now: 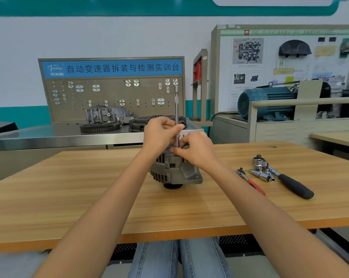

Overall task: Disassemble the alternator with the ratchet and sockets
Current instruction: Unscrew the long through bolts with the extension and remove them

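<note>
A grey alternator [174, 171] stands on the wooden table [89, 187], pulley end down. A long chrome extension bar [177, 109] rises upright from its top. My left hand [159, 133] pinches the bar's shaft about halfway up. My right hand [197, 149] rests on the alternator's top, its thumb and fingers curled around the bar's lower end. Whether a socket sits on that end is hidden by my fingers. To the right lie a large black-handled ratchet [285, 177], a small red-handled ratchet [249, 181] and chrome sockets [262, 174].
Behind the table stands a steel bench [49, 135] with a pegboard [111, 97], a gear ring and transmission parts. A teal electric motor [266, 102] sits on a stand at the right. My knees are under the table's near edge.
</note>
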`<act>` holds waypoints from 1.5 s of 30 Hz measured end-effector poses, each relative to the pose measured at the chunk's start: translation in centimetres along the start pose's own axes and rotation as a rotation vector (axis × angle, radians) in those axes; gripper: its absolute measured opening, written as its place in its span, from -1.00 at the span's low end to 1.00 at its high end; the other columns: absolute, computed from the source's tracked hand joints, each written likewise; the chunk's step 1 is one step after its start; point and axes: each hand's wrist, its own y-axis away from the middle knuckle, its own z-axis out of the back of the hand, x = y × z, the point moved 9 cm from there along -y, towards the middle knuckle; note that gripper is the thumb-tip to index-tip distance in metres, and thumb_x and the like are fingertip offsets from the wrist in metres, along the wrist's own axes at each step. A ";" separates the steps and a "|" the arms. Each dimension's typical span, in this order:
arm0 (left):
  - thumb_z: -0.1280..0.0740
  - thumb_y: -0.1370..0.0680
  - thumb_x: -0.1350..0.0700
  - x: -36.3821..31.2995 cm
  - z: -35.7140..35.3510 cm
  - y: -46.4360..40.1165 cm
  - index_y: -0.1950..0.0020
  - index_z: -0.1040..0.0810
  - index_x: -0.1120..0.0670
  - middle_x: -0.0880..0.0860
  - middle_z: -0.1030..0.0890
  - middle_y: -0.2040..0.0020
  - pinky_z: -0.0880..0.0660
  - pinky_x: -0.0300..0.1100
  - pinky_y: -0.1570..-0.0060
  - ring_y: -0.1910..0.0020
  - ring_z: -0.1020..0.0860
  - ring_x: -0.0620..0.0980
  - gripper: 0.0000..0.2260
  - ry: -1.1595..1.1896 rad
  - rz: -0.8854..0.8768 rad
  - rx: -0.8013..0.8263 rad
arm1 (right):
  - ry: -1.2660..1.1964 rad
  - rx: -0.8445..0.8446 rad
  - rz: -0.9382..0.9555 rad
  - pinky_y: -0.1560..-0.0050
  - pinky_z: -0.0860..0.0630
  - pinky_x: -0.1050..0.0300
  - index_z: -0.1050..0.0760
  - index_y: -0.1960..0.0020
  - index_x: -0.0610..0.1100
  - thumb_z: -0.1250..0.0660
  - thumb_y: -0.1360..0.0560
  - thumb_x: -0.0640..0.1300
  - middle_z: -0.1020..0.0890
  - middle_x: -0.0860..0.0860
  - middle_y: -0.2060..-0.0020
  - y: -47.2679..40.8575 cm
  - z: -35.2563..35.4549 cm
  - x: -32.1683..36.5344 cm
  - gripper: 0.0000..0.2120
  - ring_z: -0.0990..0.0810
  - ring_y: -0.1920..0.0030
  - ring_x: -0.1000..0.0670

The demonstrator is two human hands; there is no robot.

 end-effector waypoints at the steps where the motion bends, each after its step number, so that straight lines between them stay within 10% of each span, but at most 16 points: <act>1: -0.47 -0.47 0.10 -0.1 0.0 0.0 0.16 -0.53 0.09 0.06 -0.61 0.21 -0.60 0.06 0.01 0.08 -0.63 0.08 -0.86 -0.013 0.002 -0.006 | 0.000 -0.001 0.002 0.34 -0.31 0.24 -0.55 0.29 0.00 -0.38 -0.44 0.12 -0.50 0.14 0.45 0.0 0.0 0.0 -0.76 -0.44 0.37 0.15; 10: -0.33 -0.57 0.16 0.3 -0.4 1.0 -0.19 -0.57 0.19 0.11 -0.67 -0.01 -0.56 -0.03 -0.13 -0.01 -0.64 -0.02 -0.78 0.070 -0.039 0.071 | -0.026 -0.008 0.009 0.37 -0.30 0.29 -0.61 0.25 -0.01 -0.40 -0.43 0.09 -0.50 0.14 0.46 0.0 0.0 -0.1 -0.80 -0.44 0.39 0.16; 19: -0.48 -0.46 0.12 0.4 -0.3 -0.3 0.18 -0.47 0.06 -0.01 -0.52 0.29 -0.58 -0.11 0.10 0.23 -0.53 -0.07 -0.81 0.014 -0.017 0.031 | -0.029 -0.003 0.004 0.39 -0.30 0.30 -0.54 0.32 0.02 -0.39 -0.44 0.09 -0.50 0.14 0.47 -0.1 -0.2 -0.1 -0.78 -0.46 0.39 0.16; 25: -0.39 -0.53 0.10 1.0 -0.5 0.7 -0.11 -0.59 0.12 0.03 -0.65 0.10 -0.58 -0.14 0.00 0.06 -0.62 -0.04 -0.82 0.066 -0.047 0.071 | -0.023 -0.001 0.025 0.35 -0.31 0.28 -0.50 0.34 0.05 -0.38 -0.45 0.09 -0.52 0.12 0.45 0.0 -0.2 0.0 -0.77 -0.46 0.37 0.15; 36: -0.49 -0.45 0.11 1.4 -0.3 0.3 0.19 -0.47 0.03 -0.04 -0.51 0.33 -0.61 -0.07 0.16 0.28 -0.54 -0.09 -0.81 0.041 -0.014 -0.001 | -0.011 0.001 0.051 0.34 -0.25 0.28 -0.50 0.33 0.04 -0.37 -0.45 0.10 -0.46 0.17 0.47 0.0 -0.1 0.1 -0.77 -0.42 0.38 0.18; 45: -0.36 -0.55 0.21 1.5 -1.1 0.9 -0.11 -0.60 0.11 -0.03 -0.65 0.17 -0.55 -0.37 0.19 0.24 -0.62 -0.25 -0.84 0.101 -0.097 0.120 | -0.040 0.000 0.055 0.30 -0.30 0.28 -0.57 0.28 0.02 -0.39 -0.45 0.07 -0.58 0.12 0.36 0.1 -0.1 0.2 -0.82 -0.48 0.30 0.16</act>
